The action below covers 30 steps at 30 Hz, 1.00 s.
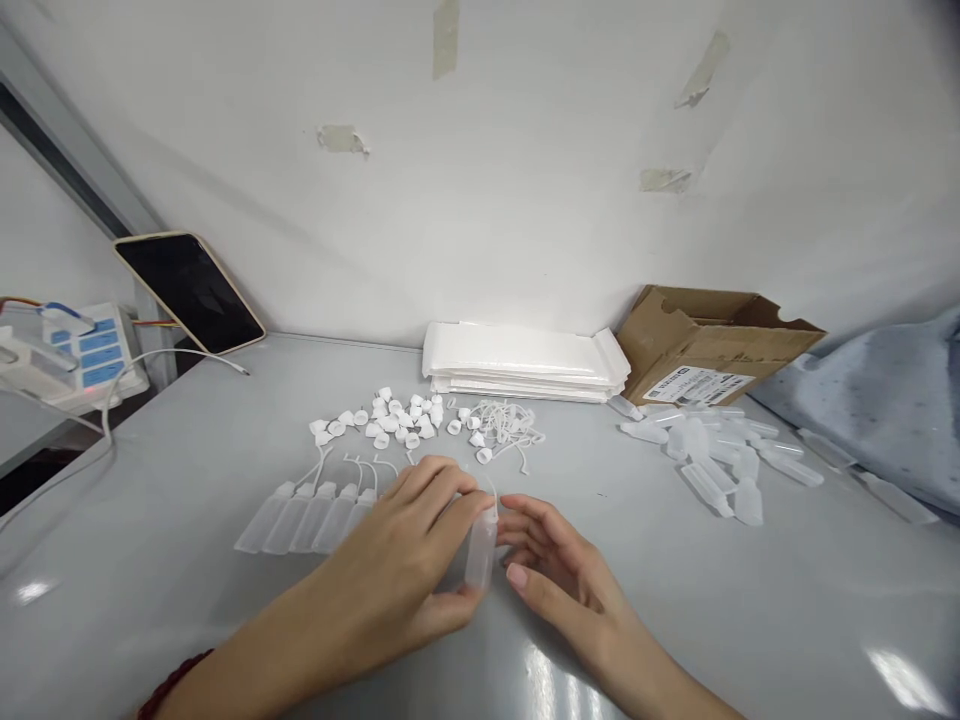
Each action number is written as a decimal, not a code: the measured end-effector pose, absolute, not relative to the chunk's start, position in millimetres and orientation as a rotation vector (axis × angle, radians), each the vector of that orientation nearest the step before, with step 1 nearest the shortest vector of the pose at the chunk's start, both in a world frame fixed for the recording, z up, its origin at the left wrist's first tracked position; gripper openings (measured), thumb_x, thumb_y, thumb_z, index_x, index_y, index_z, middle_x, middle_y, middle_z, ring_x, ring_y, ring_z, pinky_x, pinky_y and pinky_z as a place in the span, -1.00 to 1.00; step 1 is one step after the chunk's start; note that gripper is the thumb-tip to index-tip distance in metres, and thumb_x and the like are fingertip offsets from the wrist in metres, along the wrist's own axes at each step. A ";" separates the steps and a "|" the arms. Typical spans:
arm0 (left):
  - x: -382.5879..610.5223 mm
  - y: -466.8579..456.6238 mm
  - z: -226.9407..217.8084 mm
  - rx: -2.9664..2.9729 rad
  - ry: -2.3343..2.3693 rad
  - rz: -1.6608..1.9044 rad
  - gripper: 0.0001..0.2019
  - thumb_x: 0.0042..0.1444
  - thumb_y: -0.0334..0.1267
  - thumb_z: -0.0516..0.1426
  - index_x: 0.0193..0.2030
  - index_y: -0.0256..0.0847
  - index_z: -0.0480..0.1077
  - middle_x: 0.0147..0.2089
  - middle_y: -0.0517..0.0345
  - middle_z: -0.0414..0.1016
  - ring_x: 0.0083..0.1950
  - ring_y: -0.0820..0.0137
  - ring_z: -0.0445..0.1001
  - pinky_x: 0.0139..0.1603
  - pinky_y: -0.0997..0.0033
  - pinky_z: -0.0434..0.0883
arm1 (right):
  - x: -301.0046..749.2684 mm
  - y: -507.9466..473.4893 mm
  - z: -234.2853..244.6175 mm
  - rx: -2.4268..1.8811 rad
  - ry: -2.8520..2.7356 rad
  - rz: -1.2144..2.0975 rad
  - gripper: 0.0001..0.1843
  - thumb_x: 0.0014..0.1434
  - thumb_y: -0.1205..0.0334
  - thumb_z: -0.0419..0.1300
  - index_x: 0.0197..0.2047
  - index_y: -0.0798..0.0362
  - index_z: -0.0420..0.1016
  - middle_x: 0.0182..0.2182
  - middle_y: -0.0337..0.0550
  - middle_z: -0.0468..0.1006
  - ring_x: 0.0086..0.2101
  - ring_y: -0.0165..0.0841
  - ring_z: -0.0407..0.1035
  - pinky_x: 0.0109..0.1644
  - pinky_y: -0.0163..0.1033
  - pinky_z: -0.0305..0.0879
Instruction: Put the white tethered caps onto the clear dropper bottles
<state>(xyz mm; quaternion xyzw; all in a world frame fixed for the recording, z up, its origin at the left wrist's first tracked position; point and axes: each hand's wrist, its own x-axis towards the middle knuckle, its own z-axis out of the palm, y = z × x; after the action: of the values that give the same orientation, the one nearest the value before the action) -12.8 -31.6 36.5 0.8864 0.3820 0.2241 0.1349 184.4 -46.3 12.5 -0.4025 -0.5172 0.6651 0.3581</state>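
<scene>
while left hand (420, 540) clamps one bottle (481, 554), right hand (571, 580) gaping, at least five other bottles (312, 522) lie side-by-side.

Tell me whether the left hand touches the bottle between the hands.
Touching: the head view shows the left hand gripping the bottle by its top and base.

Workshop table (187, 430) with bottles (696, 438), caps (427, 431)

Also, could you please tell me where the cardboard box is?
In the head view, the cardboard box is at the back right, beside the white stack, behind the loose bottles.
</scene>
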 end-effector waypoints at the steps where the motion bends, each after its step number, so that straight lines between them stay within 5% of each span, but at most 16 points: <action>1: -15.8 -29.4 37.2 2.558 1.130 0.589 -0.63 0.00 -0.48 0.13 -0.02 -0.23 0.28 -0.09 0.06 0.32 0.01 0.21 0.24 0.01 0.18 0.31 | 184.4 -46.6 11.4 -1.068 -1.357 1.689 -0.54 0.18 0.07 0.20 0.12 -0.05 0.24 -0.03 -0.01 0.45 0.03 -0.19 0.32 0.10 0.00 0.19; 11: -28.6 -24.9 39.5 2.486 1.267 0.239 -0.69 -0.09 -0.47 0.12 -0.14 -0.19 0.34 -0.11 0.08 0.33 -0.02 0.17 0.23 -0.06 0.15 0.31 | 184.9 -50.5 10.1 -1.115 -1.401 1.592 -0.59 0.20 0.11 0.18 0.11 -0.07 0.27 -0.10 -0.06 0.49 -0.05 -0.21 0.38 0.02 -0.02 0.28; 30: -30.2 -23.3 38.0 2.435 1.325 0.114 -0.73 -0.06 -0.46 0.10 -0.17 -0.20 0.37 -0.07 0.05 0.30 0.01 0.14 0.21 -0.03 0.08 0.29 | 188.1 -47.9 15.2 -1.131 -1.425 1.571 -0.65 0.21 0.15 0.16 0.07 -0.06 0.29 -0.11 -0.04 0.50 -0.09 -0.22 0.38 -0.03 -0.04 0.30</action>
<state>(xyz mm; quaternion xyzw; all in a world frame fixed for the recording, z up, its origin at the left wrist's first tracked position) -30.2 -23.3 38.0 0.8629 0.4696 0.0404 0.1826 188.1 -47.9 15.2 -0.4388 -0.5530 0.6095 0.3608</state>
